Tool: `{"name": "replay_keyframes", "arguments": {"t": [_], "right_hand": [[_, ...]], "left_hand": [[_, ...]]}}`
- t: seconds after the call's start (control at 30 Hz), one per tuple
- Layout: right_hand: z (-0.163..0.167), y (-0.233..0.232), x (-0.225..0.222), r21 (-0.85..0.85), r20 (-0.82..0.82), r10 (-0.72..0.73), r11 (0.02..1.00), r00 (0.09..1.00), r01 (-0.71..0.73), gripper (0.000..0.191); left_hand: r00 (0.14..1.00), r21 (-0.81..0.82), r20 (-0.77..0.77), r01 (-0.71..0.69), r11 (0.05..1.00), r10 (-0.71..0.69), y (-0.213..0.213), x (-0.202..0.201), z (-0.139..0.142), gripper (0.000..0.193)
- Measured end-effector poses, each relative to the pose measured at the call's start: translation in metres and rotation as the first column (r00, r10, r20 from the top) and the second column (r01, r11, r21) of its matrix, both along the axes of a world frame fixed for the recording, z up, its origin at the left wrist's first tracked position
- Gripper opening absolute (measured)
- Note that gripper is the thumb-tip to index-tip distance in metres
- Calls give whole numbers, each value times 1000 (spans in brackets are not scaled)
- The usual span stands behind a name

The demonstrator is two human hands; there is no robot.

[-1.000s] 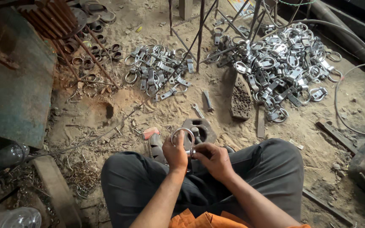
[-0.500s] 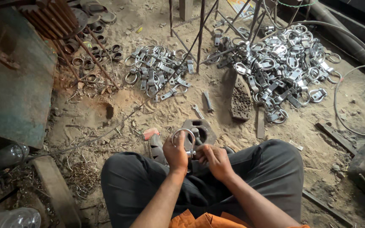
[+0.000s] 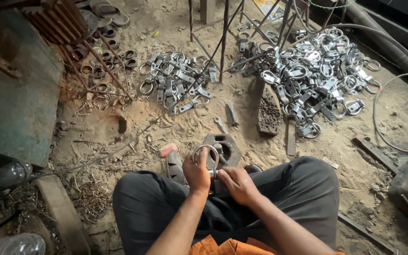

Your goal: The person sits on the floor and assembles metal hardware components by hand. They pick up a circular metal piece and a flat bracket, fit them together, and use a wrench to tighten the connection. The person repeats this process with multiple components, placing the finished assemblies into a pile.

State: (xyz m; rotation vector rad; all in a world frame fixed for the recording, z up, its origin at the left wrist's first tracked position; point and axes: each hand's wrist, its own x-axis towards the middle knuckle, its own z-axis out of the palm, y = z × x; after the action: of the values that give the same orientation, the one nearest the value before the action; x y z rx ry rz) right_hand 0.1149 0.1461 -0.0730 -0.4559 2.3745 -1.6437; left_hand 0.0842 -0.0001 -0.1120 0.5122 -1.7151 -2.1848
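Note:
I sit cross-legged on a sandy floor, in dark trousers. My left hand (image 3: 196,173) grips a shiny metal ring clamp (image 3: 206,154) by its left side and holds it upright over a rusty iron block (image 3: 227,146). My right hand (image 3: 236,183) pinches the clamp's base fitting from the right. Both hands touch the same piece, just above my knees.
A big heap of finished ring clamps (image 3: 315,78) lies far right, a smaller heap (image 3: 175,82) far centre. Rusty rings and rods (image 3: 97,56) sit at far left beside a green metal slab (image 3: 12,94). A perforated wooden piece (image 3: 269,111), small tools and a hose (image 3: 393,108) lie around.
My hands have stayed over the iron block, with only slight finger shifts on the clamp. Nothing else moved.

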Motion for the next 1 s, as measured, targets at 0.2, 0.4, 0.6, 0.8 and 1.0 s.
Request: {"name": "replay_keyframes", "arguments": {"t": [0.2,0.4,0.6,0.8,1.0], "right_hand": [[8,-1,3,138,-102,4,990,995,10,23],[10,-1,-1,199,-215,42,980,976,2,24],[13,-4,-1,185,-232,20,983,972,23,26],[8,-3,-3,268,-162,-4,962,987,48,31],[-3,-3,-7,212,-218,41,977,975,6,30]], "left_hand": [[983,6,-183,-6,1000,7,0,1,0,22],[1000,53,-2,-3,999,4,1,-1,3,24],[999,-101,-26,-41,994,39,1,-1,2,25],[996,-49,-86,-9,999,5,3,-2,-2,23],[999,-26,-30,-20,999,19,5,-6,-8,24]]}}
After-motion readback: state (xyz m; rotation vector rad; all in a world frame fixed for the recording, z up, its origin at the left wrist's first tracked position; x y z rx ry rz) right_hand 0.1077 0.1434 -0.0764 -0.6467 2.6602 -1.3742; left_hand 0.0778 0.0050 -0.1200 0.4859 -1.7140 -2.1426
